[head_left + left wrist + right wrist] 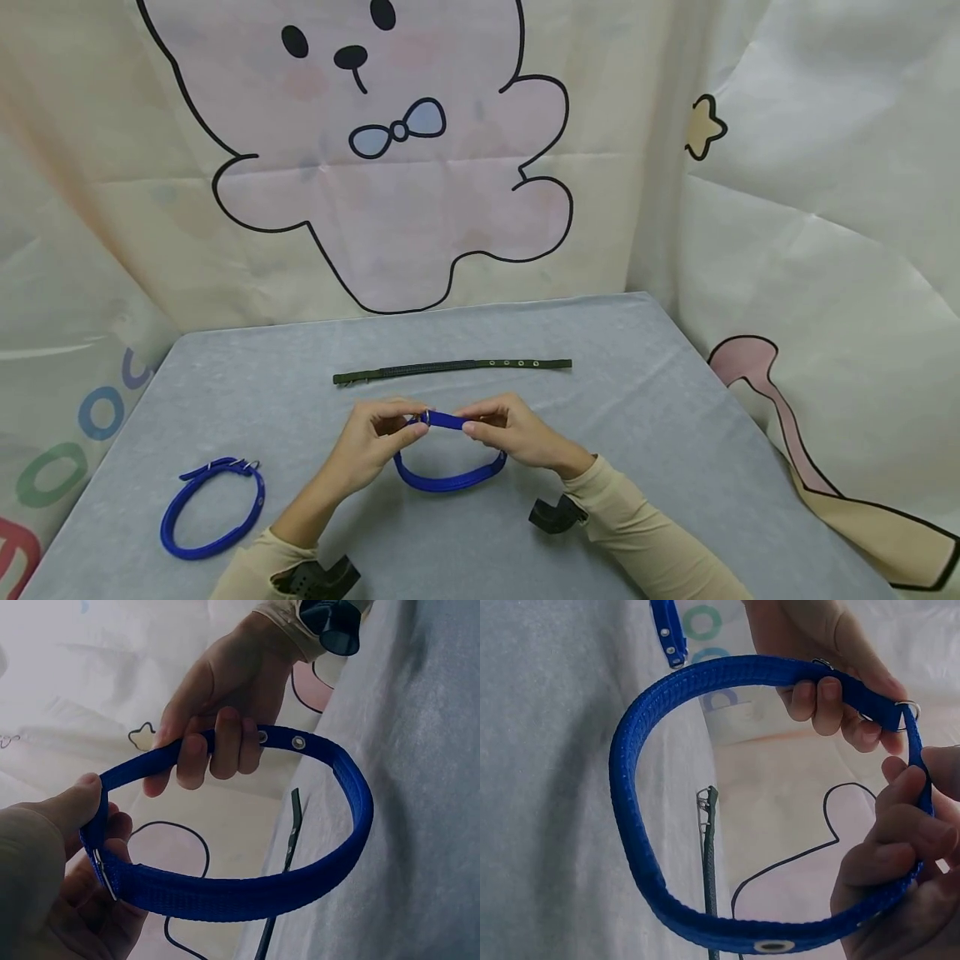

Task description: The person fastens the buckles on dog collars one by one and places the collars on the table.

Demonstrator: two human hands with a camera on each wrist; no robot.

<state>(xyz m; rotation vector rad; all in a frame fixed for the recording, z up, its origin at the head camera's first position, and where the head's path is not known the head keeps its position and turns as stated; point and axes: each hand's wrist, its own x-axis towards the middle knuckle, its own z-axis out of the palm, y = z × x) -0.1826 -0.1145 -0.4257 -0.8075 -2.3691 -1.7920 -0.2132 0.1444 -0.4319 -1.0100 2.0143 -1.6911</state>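
A blue collar (450, 482) with metal eyelets is held up in a loop between both hands. My left hand (375, 437) pinches its buckle end, where a metal ring (909, 707) shows in the right wrist view. With thumb and fingers, my right hand (517, 429) grips the strap near its other end. In the right wrist view the strap end passes through the ring. The padded part of the loop hangs below the hands, over the cloth-covered table.
A second blue collar (169, 521), fastened in a ring, lies at the left on the grey table cloth (637, 517). Behind the hands a dark green collar (450, 366) lies straight across the table. Printed curtains (600, 275) stand around the table's back and sides.
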